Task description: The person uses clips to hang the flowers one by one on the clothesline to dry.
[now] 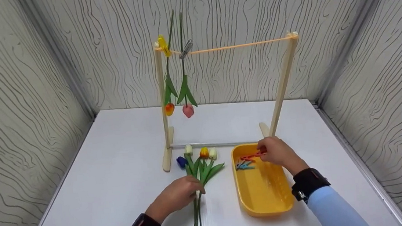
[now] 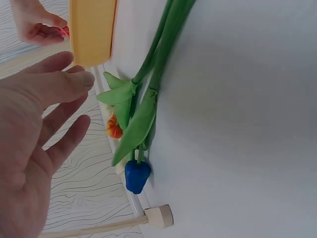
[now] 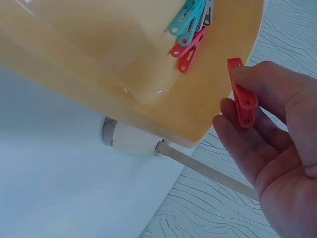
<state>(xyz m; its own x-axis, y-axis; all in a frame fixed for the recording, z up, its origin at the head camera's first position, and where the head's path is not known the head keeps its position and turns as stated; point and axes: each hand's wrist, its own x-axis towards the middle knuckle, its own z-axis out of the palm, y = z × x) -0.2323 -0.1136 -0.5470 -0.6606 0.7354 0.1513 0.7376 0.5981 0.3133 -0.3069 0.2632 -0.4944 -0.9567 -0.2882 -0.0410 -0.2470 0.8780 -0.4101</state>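
Observation:
My right hand (image 1: 276,151) pinches a red clothespin (image 3: 242,94) between thumb and fingers, at the far right rim of a yellow basin (image 1: 264,195). Inside the basin lie another red clothespin (image 3: 189,51) and several blue and grey ones (image 3: 189,19). Over the tulip stems is my left hand (image 1: 179,194), its fingers relaxed with nothing in them, as the left wrist view shows. Beneath it lies a bunch of artificial tulips: a blue one (image 2: 136,176), an orange-yellow one (image 1: 204,152) and two white ones (image 1: 212,153), heads pointing away from me.
Behind stands a wooden frame (image 1: 281,86) with an orange cord (image 1: 239,46) strung across its top. A yellow clothespin (image 1: 163,45) holds an orange tulip (image 1: 169,109) upside down there; a grey clothespin (image 1: 186,49) holds a pink tulip (image 1: 188,111). Patterned panels (image 1: 235,10) enclose the white table (image 1: 110,166).

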